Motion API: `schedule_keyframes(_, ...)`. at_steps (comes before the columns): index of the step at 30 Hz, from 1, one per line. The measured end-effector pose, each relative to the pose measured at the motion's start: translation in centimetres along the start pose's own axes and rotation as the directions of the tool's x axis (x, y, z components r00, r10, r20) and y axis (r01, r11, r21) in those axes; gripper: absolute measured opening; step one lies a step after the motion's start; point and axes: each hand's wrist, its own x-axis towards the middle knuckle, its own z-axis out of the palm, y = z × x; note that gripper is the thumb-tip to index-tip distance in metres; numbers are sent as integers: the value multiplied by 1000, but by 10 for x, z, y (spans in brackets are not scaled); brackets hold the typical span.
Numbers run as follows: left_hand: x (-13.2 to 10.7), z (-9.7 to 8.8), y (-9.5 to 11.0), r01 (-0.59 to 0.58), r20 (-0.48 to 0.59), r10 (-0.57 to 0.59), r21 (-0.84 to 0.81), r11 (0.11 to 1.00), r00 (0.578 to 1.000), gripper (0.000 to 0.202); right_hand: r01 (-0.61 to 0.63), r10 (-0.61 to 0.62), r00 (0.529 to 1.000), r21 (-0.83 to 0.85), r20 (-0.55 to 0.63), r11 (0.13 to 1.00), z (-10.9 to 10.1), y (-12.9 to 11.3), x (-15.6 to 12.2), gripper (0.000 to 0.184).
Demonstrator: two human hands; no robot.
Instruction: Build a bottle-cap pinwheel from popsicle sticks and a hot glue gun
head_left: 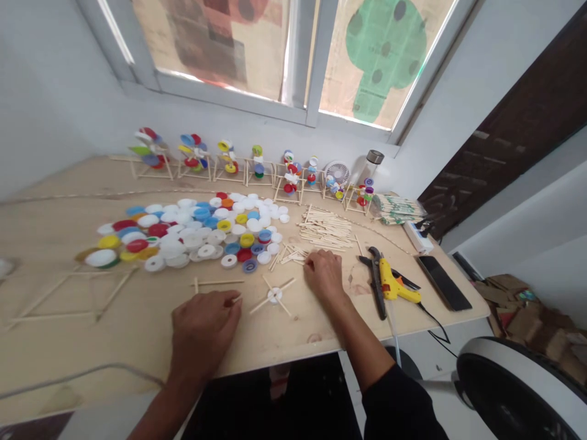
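My left hand (pixel 204 330) rests on the wooden table (pixel 137 318), its fingers curled, the fingertips touching the end of a thin wooden stick. My right hand (pixel 324 273) lies palm down, fingers pinched on small short sticks (pixel 293 253) scattered on the table. Between both hands lies a white bottle cap with sticks glued in a cross (pixel 274 296). A crossed pair of sticks (pixel 215 283) lies just above my left hand.
A big spread of coloured bottle caps (pixel 192 229) covers the table's middle. A pile of sticks (pixel 326 229), a yellow glue gun (pixel 395 286), cutters (pixel 376 281) and a phone (pixel 444 282) lie at right. Several finished cap windmills (pixel 257 165) line the wall. A stick frame (pixel 68 293) lies left.
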Motion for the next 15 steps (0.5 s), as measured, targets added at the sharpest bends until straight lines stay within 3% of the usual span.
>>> schedule_keyframes(6, -3, 3, 17, -52, 27, 54, -86, 995, 998, 20, 5, -5, 1000, 108, -1, 994, -8, 3, -11, 16)
schedule_keyframes(11, -1, -2, 34, -35, -26, 29, -251, 967, 999, 16, 18, -22, 1000, 328, 7, 944, -11, 6, -34, 12)
schedule_keyframes(13, 1, -4, 47, -34, -31, 25, -332, 943, 999, 16, 15, -8, 1000, 563, -16, 827, -7, 0, -46, 12)
schedule_keyframes(15, 2, -5, 62, -39, -22, 33, -400, 916, 999, 20, -8, 38, 999, 802, -19, 597, -3, -10, -59, 17)
